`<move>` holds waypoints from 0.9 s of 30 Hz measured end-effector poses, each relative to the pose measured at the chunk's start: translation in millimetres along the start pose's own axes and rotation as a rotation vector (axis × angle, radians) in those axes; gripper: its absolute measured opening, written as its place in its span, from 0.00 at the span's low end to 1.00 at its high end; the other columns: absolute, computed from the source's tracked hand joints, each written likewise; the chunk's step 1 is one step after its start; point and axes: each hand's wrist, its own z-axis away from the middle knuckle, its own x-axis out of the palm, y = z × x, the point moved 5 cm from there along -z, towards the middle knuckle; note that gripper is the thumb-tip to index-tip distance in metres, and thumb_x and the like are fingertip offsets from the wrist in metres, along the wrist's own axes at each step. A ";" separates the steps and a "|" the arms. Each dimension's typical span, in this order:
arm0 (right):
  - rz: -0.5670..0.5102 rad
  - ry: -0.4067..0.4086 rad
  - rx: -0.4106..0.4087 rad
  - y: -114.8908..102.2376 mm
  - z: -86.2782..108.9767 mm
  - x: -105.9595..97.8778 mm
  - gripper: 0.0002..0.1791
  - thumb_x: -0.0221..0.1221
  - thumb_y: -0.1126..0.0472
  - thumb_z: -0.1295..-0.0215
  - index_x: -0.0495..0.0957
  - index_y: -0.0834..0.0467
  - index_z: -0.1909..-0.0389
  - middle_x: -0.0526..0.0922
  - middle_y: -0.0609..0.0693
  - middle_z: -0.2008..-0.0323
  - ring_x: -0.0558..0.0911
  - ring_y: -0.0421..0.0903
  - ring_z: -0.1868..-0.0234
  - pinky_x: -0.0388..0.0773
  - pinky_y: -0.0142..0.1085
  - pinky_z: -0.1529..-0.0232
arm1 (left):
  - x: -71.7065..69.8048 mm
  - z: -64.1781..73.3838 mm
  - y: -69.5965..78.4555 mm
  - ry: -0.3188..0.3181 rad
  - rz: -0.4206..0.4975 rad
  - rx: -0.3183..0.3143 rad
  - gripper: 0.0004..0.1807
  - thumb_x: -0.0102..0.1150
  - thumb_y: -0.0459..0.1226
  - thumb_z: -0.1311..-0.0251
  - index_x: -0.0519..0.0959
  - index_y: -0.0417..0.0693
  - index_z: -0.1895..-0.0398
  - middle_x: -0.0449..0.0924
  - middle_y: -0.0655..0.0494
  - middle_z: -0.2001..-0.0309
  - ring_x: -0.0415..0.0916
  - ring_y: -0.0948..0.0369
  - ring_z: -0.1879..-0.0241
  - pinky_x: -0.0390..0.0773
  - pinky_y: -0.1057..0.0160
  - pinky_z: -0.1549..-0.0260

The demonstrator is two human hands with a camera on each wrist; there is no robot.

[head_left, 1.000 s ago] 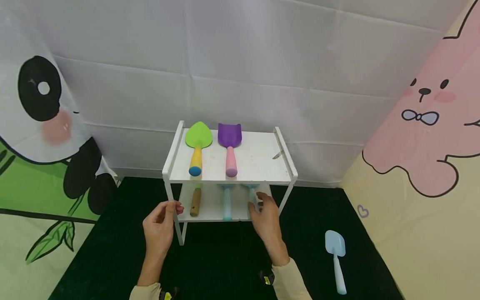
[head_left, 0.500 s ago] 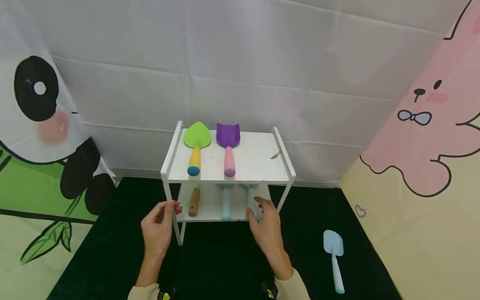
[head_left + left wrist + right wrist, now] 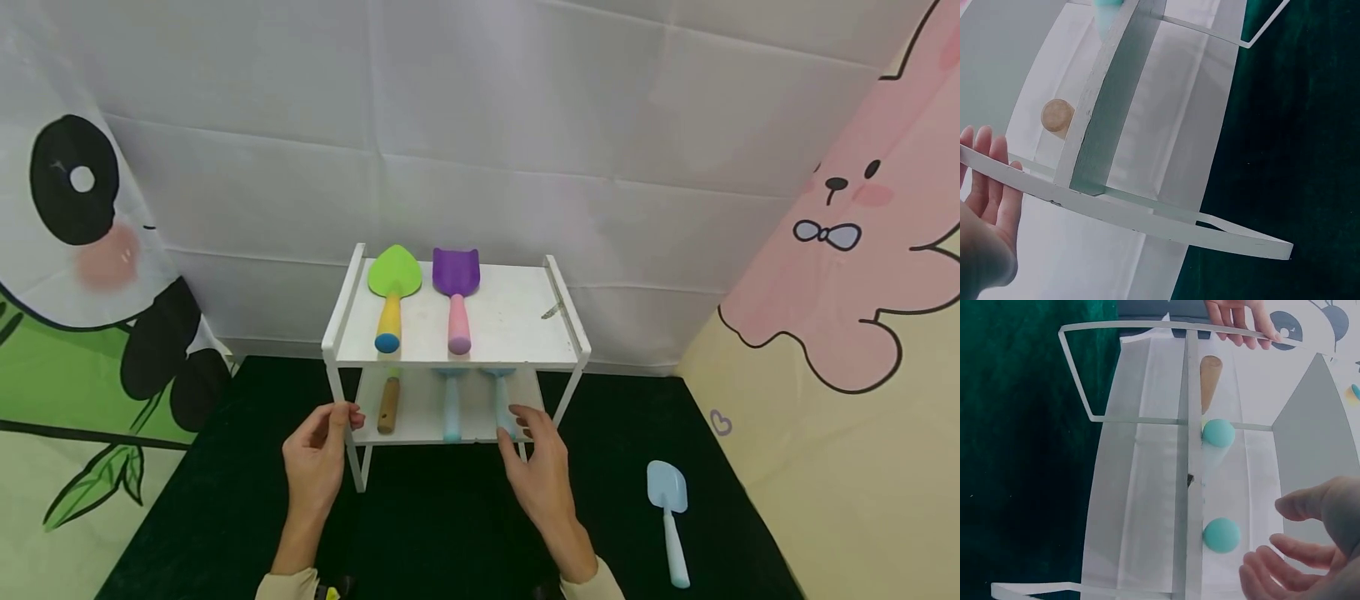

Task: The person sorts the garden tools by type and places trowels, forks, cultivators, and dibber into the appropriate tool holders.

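Note:
A small white two-tier shelf stands ahead. My left hand pinches its left front leg, fingers behind the leg in the left wrist view. On the lower tier lie a wooden handle and two light-blue handles with teal ends, the middle one and the right one. My right hand is just beside the right handle, fingers spread and loosely bent, holding nothing. In the right wrist view a gap shows between its fingertips and the teal end. The upper tier hides these tools' heads.
On the upper tier lie a green toy trowel with a yellow handle and a purple toy shovel with a pink handle. A light-blue spatula-shaped tool lies on the dark green cloth at right. A white sheet hangs behind.
My right hand has drawn back slightly toward me from the right light-blue handle, with its fingers still loosely bent. The left hand stays on the shelf leg. The head view has shifted a little.

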 end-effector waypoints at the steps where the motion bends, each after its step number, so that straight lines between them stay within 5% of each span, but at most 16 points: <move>1: 0.000 -0.001 -0.005 0.4 0.8 -0.9 0.18 0.68 0.66 0.33 0.80 0.65 0.44 0.82 0.57 0.47 0.83 0.54 0.50 0.83 0.53 0.50 | -0.1 0.0 -0.1 0.000 -0.003 -0.002 0.13 0.52 0.35 0.22 0.84 0.36 0.56 0.87 0.54 0.63 0.84 0.66 0.62 0.78 0.76 0.51; 22: 0.018 -0.010 -0.027 25.5 25.1 -25.4 0.18 0.68 0.64 0.33 0.80 0.57 0.44 0.81 0.46 0.48 0.81 0.38 0.50 0.82 0.38 0.48 | 1.3 0.6 -2.4 0.014 -0.007 -0.036 0.13 0.51 0.33 0.22 0.83 0.32 0.58 0.86 0.49 0.63 0.83 0.66 0.63 0.77 0.75 0.52; 27: 0.009 -0.003 -0.064 32.2 30.3 -30.7 0.18 0.69 0.66 0.34 0.80 0.58 0.44 0.81 0.45 0.47 0.82 0.42 0.50 0.81 0.35 0.48 | 0.8 0.3 -3.5 0.004 0.008 -0.029 0.13 0.52 0.36 0.22 0.84 0.36 0.57 0.86 0.52 0.63 0.83 0.65 0.62 0.78 0.75 0.52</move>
